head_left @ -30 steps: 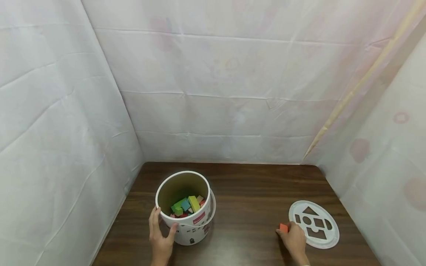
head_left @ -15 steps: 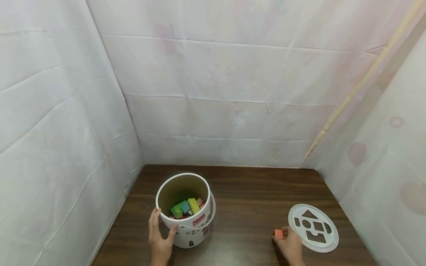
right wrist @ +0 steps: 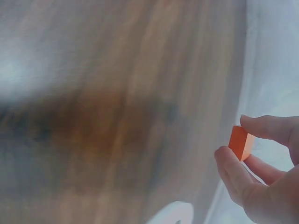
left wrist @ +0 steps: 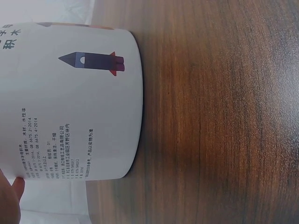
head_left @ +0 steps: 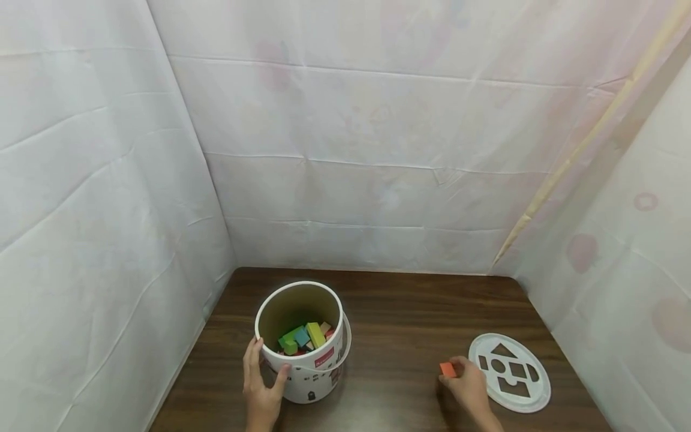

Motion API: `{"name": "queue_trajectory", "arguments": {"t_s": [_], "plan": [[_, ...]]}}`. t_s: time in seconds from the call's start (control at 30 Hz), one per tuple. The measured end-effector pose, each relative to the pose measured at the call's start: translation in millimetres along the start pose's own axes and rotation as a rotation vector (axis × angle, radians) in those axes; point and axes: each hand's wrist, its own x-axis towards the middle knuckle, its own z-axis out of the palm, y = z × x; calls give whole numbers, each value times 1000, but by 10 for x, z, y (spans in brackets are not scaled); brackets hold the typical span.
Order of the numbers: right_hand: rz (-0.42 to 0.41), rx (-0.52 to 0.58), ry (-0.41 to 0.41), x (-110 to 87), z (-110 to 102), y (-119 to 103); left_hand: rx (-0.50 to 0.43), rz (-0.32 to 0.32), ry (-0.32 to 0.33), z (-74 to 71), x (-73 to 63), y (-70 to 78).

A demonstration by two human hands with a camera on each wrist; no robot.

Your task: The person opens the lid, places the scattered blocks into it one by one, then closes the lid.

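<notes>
A white printed bucket [head_left: 313, 384] with a handle stands upright on the left of the table, holding several coloured wooden blocks [head_left: 302, 337]. My left hand [head_left: 261, 387] holds its near left side, fingers at the rim and thumb on the front wall. In the left wrist view the bucket [left wrist: 70, 102] shows a rocket print, and only a bit of the hand [left wrist: 9, 200] appears at the corner. My right hand [head_left: 466, 384] pinches an orange block [head_left: 447, 369] above the table. The right wrist view shows that orange block [right wrist: 240, 142] between thumb and fingertips.
A white oval lid [head_left: 518, 402] with shaped cutouts lies flat on the brown wooden table [head_left: 399, 324], just right of my right hand. White sheets [head_left: 345, 150] surround the table at the back and sides.
My right hand has moved a little left, away from the lid, with the orange block still pinched. The left hand stays on the bucket. The head view has shifted slightly.
</notes>
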Motion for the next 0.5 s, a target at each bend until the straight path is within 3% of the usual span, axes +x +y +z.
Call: {"name": "queue_trajectory", "arguments": {"t_s": [0.27,0.5], "plan": [[-101,-4,60,64,-117,-350,3,2,-3,5,4,-16],[-114,37,-59,144,-256,-702,-1,-8,-7,5,2,-19]]}}
